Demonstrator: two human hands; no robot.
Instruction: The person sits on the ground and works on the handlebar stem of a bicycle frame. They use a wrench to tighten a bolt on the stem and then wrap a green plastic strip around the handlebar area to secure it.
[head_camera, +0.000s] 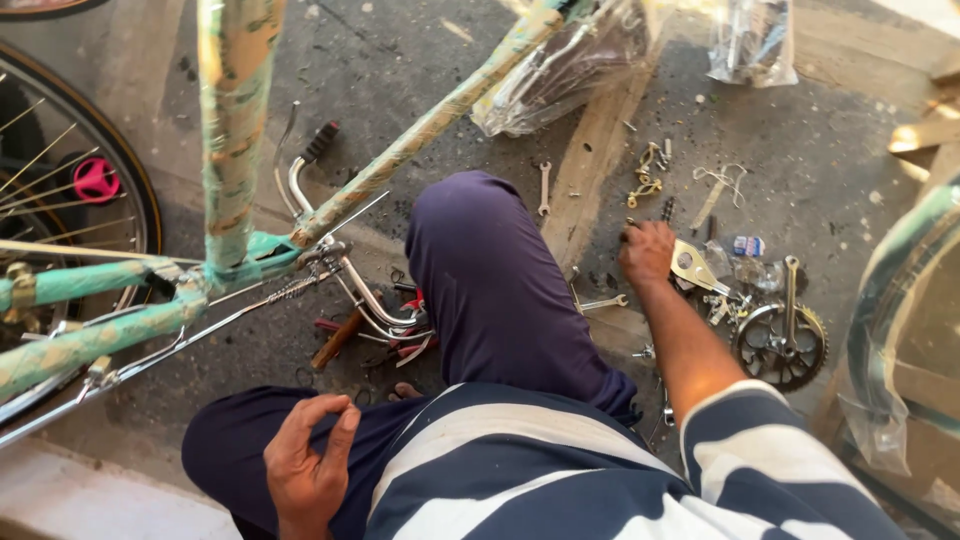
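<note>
My right hand (647, 252) reaches out to the floor on my right, fingers curled on a small dark part among loose bicycle hardware; what it grips is hidden. Just right of it lie a flat metal bracket (692, 268) and a chainwheel with crank arm (783, 338). My left hand (310, 462) rests palm up on my left thigh, fingers loosely bent, holding nothing. A wrapped green bicycle frame (235, 150) stands in front of my left knee, with a rear wheel (75, 200) at far left.
Spanners (544, 188) and bolts and nuts (648, 175) are scattered on the concrete floor. Clear plastic bags of parts (570, 70) lie at the top. Chrome handlebars and red-handled tools (385, 320) sit under my knee. Another wrapped rim (890, 300) stands at the right.
</note>
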